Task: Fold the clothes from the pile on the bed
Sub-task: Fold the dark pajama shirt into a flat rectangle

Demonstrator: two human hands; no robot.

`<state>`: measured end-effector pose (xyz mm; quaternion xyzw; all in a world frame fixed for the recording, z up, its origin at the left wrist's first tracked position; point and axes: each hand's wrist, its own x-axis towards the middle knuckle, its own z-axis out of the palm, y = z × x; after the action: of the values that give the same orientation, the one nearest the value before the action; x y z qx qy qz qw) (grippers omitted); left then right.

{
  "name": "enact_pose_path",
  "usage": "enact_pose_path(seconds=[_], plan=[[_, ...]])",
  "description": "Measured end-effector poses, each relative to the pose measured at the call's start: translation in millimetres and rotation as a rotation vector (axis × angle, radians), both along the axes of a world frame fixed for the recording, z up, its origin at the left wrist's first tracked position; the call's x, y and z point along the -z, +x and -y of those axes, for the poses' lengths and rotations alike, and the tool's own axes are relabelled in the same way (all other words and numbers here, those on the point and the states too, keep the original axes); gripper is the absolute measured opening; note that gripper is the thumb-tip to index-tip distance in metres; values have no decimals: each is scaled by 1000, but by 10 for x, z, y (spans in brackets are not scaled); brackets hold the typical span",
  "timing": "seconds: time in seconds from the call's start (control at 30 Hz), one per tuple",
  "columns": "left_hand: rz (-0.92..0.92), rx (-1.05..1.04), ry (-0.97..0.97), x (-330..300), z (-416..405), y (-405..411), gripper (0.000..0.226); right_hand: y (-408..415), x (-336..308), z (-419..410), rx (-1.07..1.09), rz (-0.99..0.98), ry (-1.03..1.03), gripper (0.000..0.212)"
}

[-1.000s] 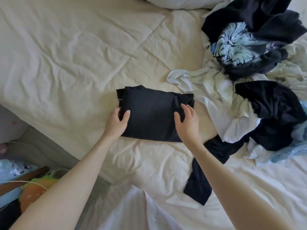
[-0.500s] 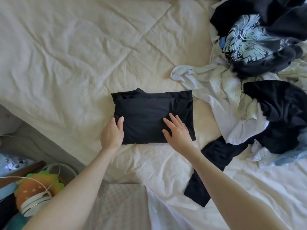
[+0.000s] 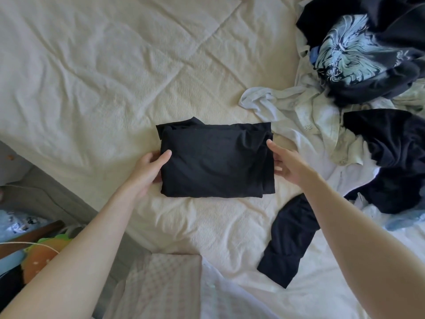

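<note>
Right hand (image 3: 290, 165) shifted off top of shirt (image 3: 216, 161) to its right edge, grasping; left hand (image 3: 150, 166) pinching left edge. Pile (image 3: 368, 93) upper right on bed (image 3: 92, 77).

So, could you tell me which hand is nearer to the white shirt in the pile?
Right. The right hand is beside the white shirt; the left hand is across the folded black garment.

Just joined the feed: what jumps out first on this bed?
A folded black garment lies mid-bed, with the left hand and right hand gripping its two short sides. At the right sits the unfolded pile, topped by a dark shirt with a pale blue print.
</note>
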<state>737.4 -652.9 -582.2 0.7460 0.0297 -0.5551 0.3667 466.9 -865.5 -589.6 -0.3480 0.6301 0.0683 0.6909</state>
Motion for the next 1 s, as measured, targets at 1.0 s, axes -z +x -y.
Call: enact_pose_path(seconds=[1.0], plan=[[191, 260, -207, -2077, -1062, -252, 18, -539, -1911, -1620, 223, 124, 5, 19]])
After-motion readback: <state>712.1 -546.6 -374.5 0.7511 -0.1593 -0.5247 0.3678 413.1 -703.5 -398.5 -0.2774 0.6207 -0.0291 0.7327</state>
